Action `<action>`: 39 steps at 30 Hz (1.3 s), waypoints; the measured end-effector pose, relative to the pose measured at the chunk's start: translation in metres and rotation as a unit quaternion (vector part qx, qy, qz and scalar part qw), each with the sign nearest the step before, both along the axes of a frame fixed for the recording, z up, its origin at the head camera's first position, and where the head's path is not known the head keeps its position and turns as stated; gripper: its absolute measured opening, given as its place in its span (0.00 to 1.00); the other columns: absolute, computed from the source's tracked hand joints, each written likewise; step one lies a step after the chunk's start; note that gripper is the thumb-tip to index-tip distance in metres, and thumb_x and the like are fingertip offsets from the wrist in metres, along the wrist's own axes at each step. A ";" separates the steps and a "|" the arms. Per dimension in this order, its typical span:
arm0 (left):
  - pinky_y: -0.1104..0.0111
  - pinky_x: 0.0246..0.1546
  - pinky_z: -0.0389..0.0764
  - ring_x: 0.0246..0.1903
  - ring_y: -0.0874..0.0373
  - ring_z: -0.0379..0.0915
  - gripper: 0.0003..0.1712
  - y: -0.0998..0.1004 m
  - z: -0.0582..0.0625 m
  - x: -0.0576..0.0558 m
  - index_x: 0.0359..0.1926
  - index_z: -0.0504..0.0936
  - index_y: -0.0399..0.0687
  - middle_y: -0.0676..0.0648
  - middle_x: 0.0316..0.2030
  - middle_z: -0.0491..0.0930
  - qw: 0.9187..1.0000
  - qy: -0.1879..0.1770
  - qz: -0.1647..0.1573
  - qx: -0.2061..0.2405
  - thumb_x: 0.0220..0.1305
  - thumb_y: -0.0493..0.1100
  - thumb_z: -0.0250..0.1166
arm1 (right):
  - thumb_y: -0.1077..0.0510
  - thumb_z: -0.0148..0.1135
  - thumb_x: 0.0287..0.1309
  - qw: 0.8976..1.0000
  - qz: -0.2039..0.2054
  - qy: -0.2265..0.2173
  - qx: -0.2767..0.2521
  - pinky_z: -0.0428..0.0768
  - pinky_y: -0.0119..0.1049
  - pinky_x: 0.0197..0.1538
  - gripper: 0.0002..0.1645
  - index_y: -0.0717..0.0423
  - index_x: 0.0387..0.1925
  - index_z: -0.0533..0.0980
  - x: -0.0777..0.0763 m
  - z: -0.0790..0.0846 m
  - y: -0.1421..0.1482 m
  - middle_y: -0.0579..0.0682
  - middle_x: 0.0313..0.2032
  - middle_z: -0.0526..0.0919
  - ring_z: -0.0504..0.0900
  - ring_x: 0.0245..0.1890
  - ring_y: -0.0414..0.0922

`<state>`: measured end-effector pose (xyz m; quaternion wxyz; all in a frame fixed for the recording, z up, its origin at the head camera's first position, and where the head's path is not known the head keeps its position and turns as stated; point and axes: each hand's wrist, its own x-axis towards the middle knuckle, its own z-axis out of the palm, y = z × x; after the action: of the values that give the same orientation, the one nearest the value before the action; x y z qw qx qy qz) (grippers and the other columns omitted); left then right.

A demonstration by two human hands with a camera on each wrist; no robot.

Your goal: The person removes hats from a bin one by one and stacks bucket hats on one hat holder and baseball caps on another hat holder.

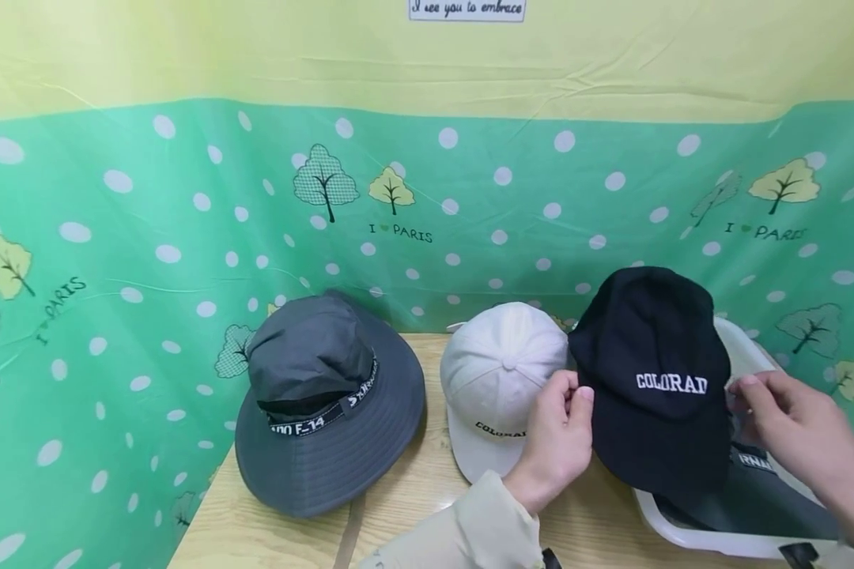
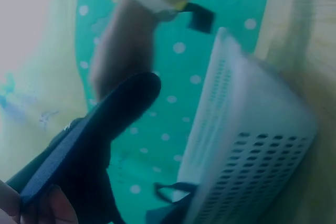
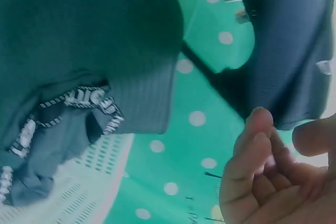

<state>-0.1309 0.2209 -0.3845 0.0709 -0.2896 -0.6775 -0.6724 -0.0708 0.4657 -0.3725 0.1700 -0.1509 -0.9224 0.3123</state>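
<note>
A black baseball cap with white lettering is held up over the left side of a white basket. My left hand pinches the cap's left edge; in the left wrist view its fingers show against the dark fabric. At the cap's right edge is my right hand, its fingers loosely bent. The right wrist view shows that hand's thumb apart from the fingers, with fingertips close to the cap. Behind my left hand, a white cap rests on the table.
A dark grey bucket hat with a lettered band sits on the wooden table at left. Another dark hat with a lettered band lies in the perforated basket. A green and yellow patterned cloth hangs behind the table.
</note>
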 end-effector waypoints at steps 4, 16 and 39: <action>0.79 0.20 0.65 0.19 0.69 0.60 0.07 -0.010 0.013 -0.003 0.32 0.72 0.36 0.54 0.19 0.62 0.999 -0.029 -0.012 0.038 0.69 0.33 0.53 | 0.49 0.36 0.74 0.999 0.013 0.002 -0.041 0.76 0.35 0.20 0.29 0.73 0.48 0.71 -0.005 -0.008 -0.002 0.61 0.29 0.78 0.75 0.20 0.40; 0.76 0.22 0.70 0.20 0.65 0.66 0.06 -0.052 0.039 -0.025 0.37 0.75 0.33 0.49 0.21 0.68 0.999 0.002 0.008 0.032 0.69 0.32 0.53 | 0.62 0.48 0.71 0.880 0.205 0.141 -0.405 0.72 0.36 0.19 0.09 0.56 0.36 0.75 -0.018 -0.002 -0.040 0.48 0.23 0.76 0.73 0.18 0.44; 0.73 0.14 0.67 0.13 0.61 0.65 0.10 -0.122 0.027 -0.066 0.46 0.77 0.35 0.46 0.19 0.73 0.993 -0.034 0.112 -0.001 0.71 0.35 0.53 | 0.56 0.56 0.67 0.886 0.200 0.110 -0.404 0.72 0.34 0.17 0.14 0.63 0.31 0.68 -0.059 0.005 -0.127 0.46 0.16 0.74 0.71 0.13 0.43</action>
<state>-0.1966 0.0992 -0.3575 0.1228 -0.1892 -0.7081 -0.6692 -0.1295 0.3385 -0.3676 0.1286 0.0161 -0.7021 0.7002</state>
